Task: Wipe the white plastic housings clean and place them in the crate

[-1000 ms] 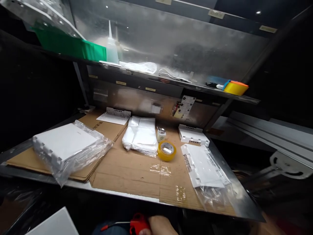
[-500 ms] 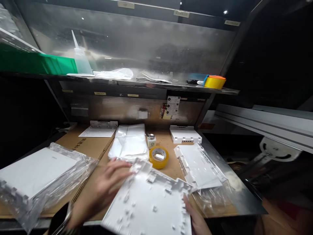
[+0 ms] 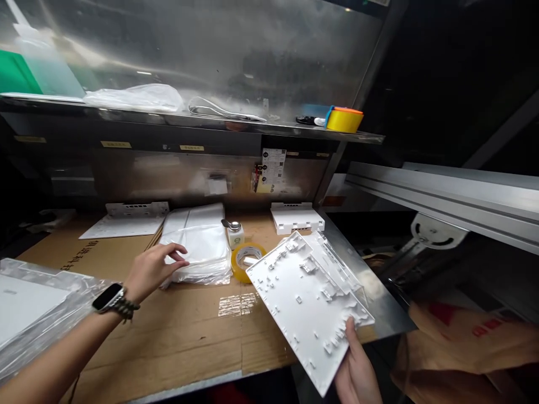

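My right hand (image 3: pixel 356 365) grips a white plastic housing panel (image 3: pixel 295 314) by its lower right edge, the thumb on its inner face. The panel is tilted, with clips and ribs showing. My left hand (image 3: pixel 158 266), with a watch and a braided bracelet at the wrist, is over the near left corner of a stack of clear plastic bags (image 3: pixel 197 241). Its fingers are bent and apart from the thumb, with nothing seen between them. Beside the bags lies a roll of yellowish tape (image 3: pixel 239 269). Partly behind the held panel is another white panel (image 3: pixel 337 264) in clear plastic.
A small white dispenser bottle (image 3: pixel 234 233) stands behind the tape. White plastic parts rest at the back left (image 3: pixel 126 221) and back right (image 3: pixel 297 219). At the left edge lies a bagged white panel (image 3: pixel 29 308). A shelf (image 3: pixel 210 126) crosses above; a metal rail (image 3: pixel 442 202) is at right.
The white panel has moved right and turned in my right hand. My left hand has come away from it to the bag stack. The view has shifted right.
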### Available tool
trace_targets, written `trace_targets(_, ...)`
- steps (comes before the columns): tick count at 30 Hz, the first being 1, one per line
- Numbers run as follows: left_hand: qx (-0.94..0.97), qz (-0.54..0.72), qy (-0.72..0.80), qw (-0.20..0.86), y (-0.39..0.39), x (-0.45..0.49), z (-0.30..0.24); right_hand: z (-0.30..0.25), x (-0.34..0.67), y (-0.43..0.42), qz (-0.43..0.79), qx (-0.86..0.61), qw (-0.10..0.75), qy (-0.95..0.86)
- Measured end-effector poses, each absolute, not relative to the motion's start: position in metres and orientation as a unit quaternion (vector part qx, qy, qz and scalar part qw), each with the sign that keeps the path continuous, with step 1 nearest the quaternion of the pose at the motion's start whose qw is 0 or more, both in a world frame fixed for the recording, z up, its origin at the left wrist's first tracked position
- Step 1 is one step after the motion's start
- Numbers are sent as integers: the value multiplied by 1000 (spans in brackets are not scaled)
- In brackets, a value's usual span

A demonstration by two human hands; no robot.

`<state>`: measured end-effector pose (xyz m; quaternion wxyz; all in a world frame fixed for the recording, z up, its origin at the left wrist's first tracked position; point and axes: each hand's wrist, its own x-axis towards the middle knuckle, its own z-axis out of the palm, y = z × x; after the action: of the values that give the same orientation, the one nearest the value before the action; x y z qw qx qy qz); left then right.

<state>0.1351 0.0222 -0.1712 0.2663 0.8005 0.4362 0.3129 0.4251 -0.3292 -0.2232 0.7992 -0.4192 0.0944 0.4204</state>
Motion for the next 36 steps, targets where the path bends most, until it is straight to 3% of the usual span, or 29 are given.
trace_targets(9, 776, 359, 414, 313, 24, 144, -166, -218, 423, -330, 411, -418, 807, 70)
trace_targets(14, 755, 362, 397, 375, 17, 150, -165, -225, 420, -325, 470, -413, 777, 68)
trace_targets(19, 755, 341, 315, 464, -12, 161, -155, -222, 396, -286, 532, -457, 711, -63)
trace_targets(24, 779, 301, 208, 509, -48, 177, -157, -202, 351, -218, 607, -387, 639, -270)
trace_targets(28, 800, 297, 181, 489, -50, 178, -168, -197, 342, -194, 618, -386, 626, -277)
trace_targets(36, 799, 416, 297, 317, -17, 175, -188, -213, 359, -212, 637, -405, 628, -191)
